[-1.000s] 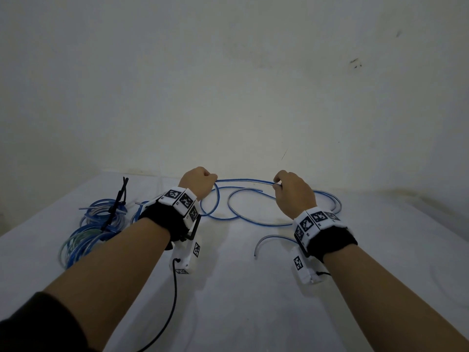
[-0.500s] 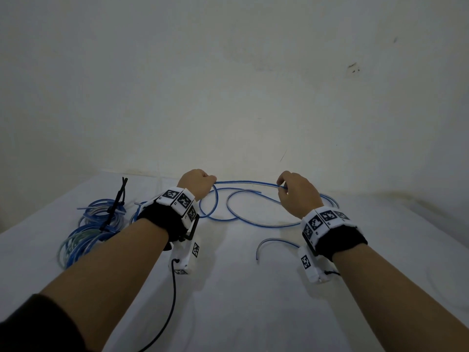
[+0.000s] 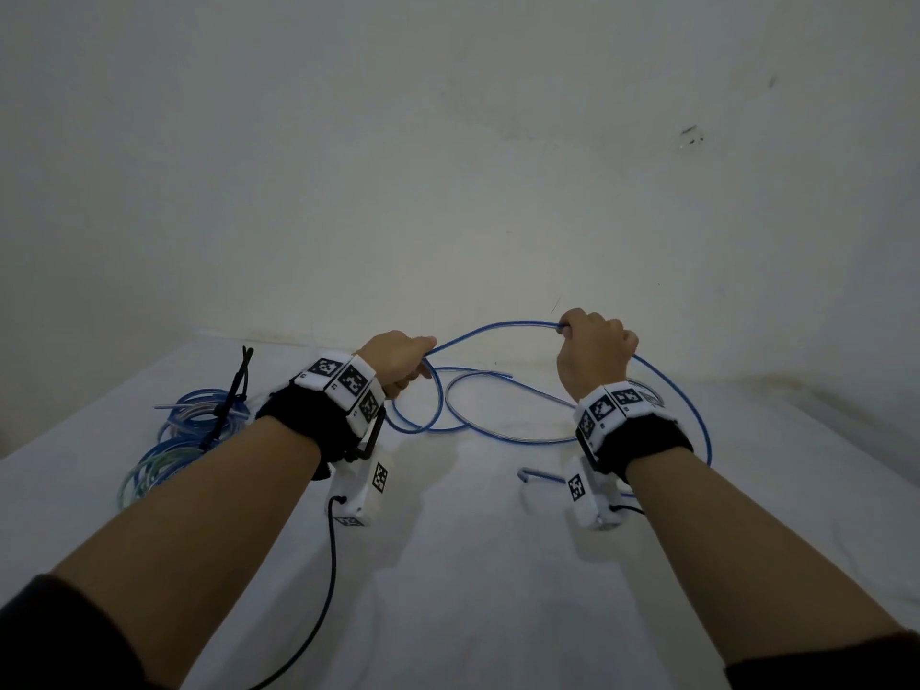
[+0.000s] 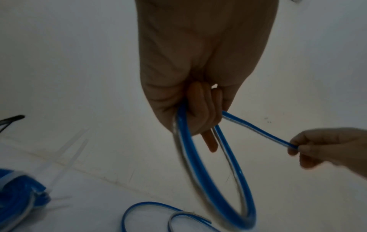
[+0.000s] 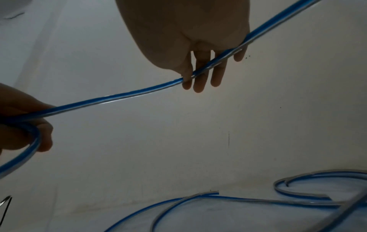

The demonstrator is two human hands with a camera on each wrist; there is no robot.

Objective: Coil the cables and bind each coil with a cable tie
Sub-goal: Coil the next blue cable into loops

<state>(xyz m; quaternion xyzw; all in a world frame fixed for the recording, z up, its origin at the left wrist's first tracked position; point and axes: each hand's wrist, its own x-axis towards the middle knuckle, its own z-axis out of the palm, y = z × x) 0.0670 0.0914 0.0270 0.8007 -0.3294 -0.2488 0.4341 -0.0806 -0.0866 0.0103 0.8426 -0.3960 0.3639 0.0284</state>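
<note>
A long blue and clear cable [image 3: 490, 327] arcs between my two hands above the white table [image 3: 473, 565]. My left hand [image 3: 398, 358] grips the first hanging loop [image 4: 198, 164] of that cable, fingers curled round it. My right hand [image 3: 595, 353] is raised higher and pinches the cable [image 5: 139, 92] between thumb and fingers. The rest of the cable lies in loose curves on the table [image 3: 498, 420], with one free end [image 5: 215, 192] by the wall and another [image 3: 522, 474] near my right wrist.
Finished blue coils [image 3: 184, 440] lie at the table's left, with black cable ties [image 3: 234, 395] on them. Clear cable ties [image 4: 69, 150] lie beside them. A black lead [image 3: 323, 590] hangs from my left wrist camera. The wall stands right behind the table.
My right hand has risen and moved right, drawing the cable up into a higher arc. My left hand has kept its place with the loop in it.
</note>
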